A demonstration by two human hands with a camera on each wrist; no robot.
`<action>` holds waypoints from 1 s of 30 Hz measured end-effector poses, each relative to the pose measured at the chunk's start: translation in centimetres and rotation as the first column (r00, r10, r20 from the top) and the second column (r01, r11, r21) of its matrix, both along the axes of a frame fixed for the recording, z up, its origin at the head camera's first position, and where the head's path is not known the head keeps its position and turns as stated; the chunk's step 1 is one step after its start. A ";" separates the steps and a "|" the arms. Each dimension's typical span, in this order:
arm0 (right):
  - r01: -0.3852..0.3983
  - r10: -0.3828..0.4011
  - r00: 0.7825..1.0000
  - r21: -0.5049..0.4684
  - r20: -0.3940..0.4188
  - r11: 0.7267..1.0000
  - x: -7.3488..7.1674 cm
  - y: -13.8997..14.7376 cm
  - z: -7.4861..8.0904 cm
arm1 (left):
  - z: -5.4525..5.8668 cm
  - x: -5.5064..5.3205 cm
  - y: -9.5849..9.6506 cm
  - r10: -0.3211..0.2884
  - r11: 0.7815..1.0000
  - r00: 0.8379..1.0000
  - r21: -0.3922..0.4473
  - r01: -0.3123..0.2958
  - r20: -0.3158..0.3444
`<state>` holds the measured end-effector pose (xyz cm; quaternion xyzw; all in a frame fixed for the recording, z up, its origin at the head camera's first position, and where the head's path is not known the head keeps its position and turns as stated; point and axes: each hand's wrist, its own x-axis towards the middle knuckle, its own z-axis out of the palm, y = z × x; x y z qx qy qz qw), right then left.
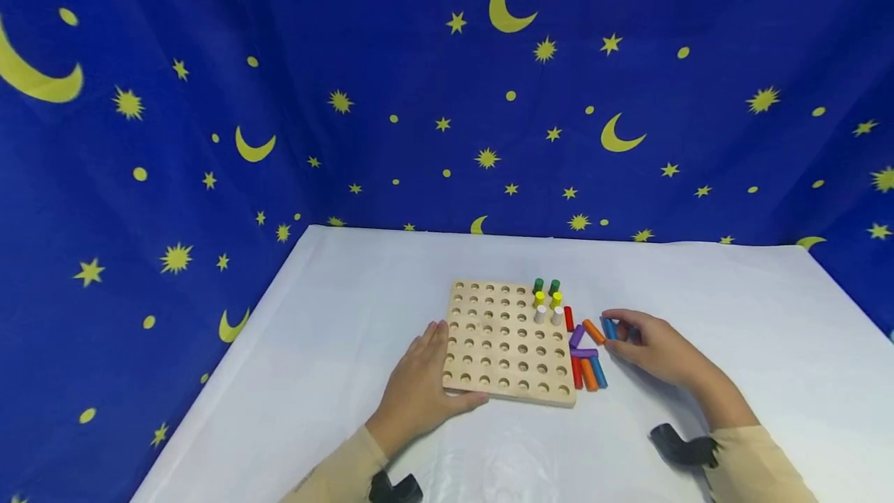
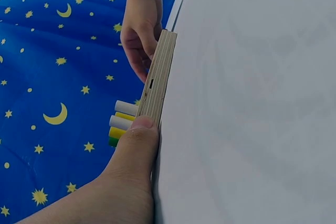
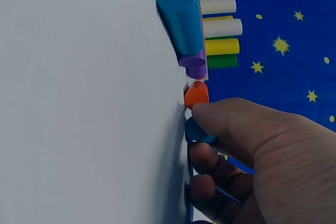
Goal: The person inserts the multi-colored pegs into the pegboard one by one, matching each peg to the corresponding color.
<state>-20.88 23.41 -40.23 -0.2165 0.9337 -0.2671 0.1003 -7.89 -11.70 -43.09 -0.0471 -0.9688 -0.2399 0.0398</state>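
Observation:
A square wooden pegboard (image 1: 531, 399) with rows of round holes lies on the table. Along its left side lie the straight fingers of my left hand (image 1: 415, 386), while the thumb presses the front edge. Two green pegs (image 1: 555, 286), two yellow pegs (image 1: 556, 300) and two white pegs (image 1: 557, 316) stand upright in the far right corner holes. Right of the board, my right hand (image 1: 660, 349) pinches a lying blue peg (image 1: 610, 327) between thumb and fingers. An orange peg (image 3: 196, 96) lies just beside it in the right wrist view.
Loose pegs lie along the board's right side: red pegs (image 1: 569, 319), purple pegs (image 1: 583, 352), another orange peg (image 1: 590, 375) and another blue peg (image 1: 598, 372). A white cloth covers the table (image 1: 363, 309). Behind it hangs a blue curtain (image 1: 419, 84) with moons and stars.

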 end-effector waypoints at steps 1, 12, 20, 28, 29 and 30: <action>0.001 -0.001 1.000 -0.001 0.001 1.000 0.0 -0.1 0.1 | 0.0 0.0 -0.1 0.004 1.000 1.000 -0.001 -0.004 -0.003; 0.052 -0.051 0.998 -0.038 0.034 0.998 0.1 -0.2 0.1 | -0.3 -0.1 -0.3 -0.002 1.000 1.000 -0.004 0.002 -0.010; 0.044 -0.040 0.999 -0.187 0.027 0.981 -0.2 -0.4 0.8 | 0.0 -0.3 -0.3 0.008 1.000 1.000 -0.009 -0.008 -0.008; -0.010 0.026 0.999 -0.380 0.038 0.925 0.6 -1.4 1.0 | -0.2 -0.3 -0.1 -0.004 1.000 1.000 0.008 0.004 -0.012; -0.015 0.030 0.999 -0.395 0.031 0.919 0.7 -1.6 1.0 | -0.3 -0.2 0.0 -0.004 1.000 1.000 0.011 0.004 -0.008; -0.018 0.033 0.999 -0.407 0.029 0.913 0.9 -1.7 0.9 | -0.5 -0.2 0.0 -0.007 1.000 1.000 0.014 0.007 -0.007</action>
